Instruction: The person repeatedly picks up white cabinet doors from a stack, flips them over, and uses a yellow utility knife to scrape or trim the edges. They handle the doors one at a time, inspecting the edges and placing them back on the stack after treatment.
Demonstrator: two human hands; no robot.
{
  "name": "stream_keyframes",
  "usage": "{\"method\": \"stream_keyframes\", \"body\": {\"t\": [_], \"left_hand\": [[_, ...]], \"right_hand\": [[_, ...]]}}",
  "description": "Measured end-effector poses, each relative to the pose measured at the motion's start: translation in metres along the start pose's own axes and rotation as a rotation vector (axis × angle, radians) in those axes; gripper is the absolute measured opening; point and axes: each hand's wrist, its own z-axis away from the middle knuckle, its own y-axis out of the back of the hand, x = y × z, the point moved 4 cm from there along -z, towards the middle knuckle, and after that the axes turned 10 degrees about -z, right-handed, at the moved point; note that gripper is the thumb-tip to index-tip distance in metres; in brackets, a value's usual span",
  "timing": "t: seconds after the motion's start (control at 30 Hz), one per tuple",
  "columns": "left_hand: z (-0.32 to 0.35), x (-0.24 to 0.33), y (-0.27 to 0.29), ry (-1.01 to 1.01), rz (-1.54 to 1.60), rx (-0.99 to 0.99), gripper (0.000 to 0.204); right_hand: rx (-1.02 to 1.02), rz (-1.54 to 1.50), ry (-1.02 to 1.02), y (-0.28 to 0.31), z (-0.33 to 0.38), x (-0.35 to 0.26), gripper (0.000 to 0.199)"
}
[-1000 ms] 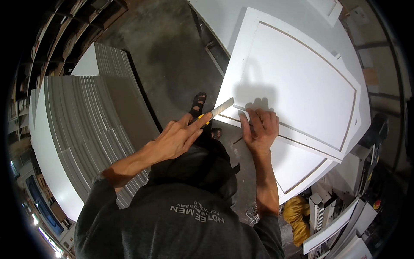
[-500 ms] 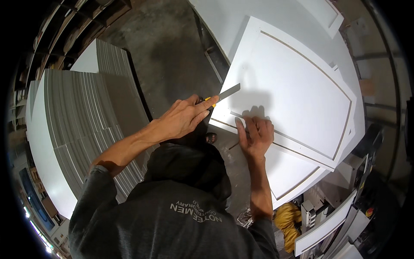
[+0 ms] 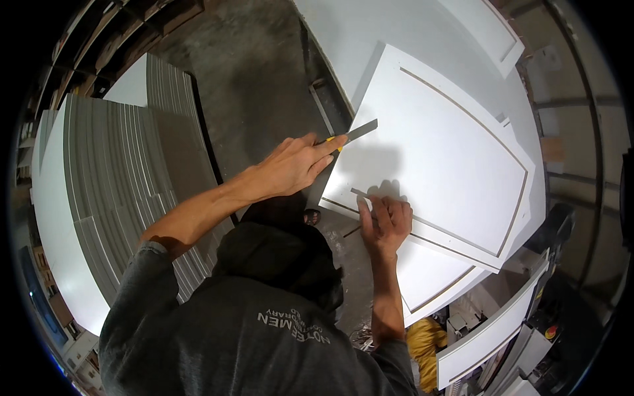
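My left hand (image 3: 290,168) is closed round the black and yellow handle of a flat grey file (image 3: 362,129). The index finger lies along the tool. Its bare blade reaches over the left edge of a white panel (image 3: 449,152); whether it touches cannot be made out. A thin groove runs round the panel's face, near its border. My right hand (image 3: 387,224) rests on the panel near its front edge, across the groove, with thumb and fingers apart. It holds no tool.
Under the panel lies another grooved white panel (image 3: 429,270), on a pale worktop (image 3: 343,33). Tall stacks of boards (image 3: 119,178) stand at the left. Yellow cloth (image 3: 424,346) and a curved-looking white strip (image 3: 492,336) are at the lower right.
The file in my left hand has moved a little farther forward and right over the panel. My right hand keeps its place on the panel. The whole view has shifted slightly.
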Motion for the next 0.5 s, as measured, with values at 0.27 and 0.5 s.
{"method": "stream_keyframes", "body": {"t": [0.27, 0.5], "left_hand": [[-0.046, -0.009, 0.006, -0.089, -0.082, 0.232, 0.045], [-0.113, -0.035, 0.027, -0.072, -0.124, 0.268, 0.042]], "right_hand": [[-0.028, -0.008, 0.007, 0.011, 0.023, -0.010, 0.021], [0.000, -0.021, 0.023, 0.022, 0.037, -0.015, 0.027]]}}
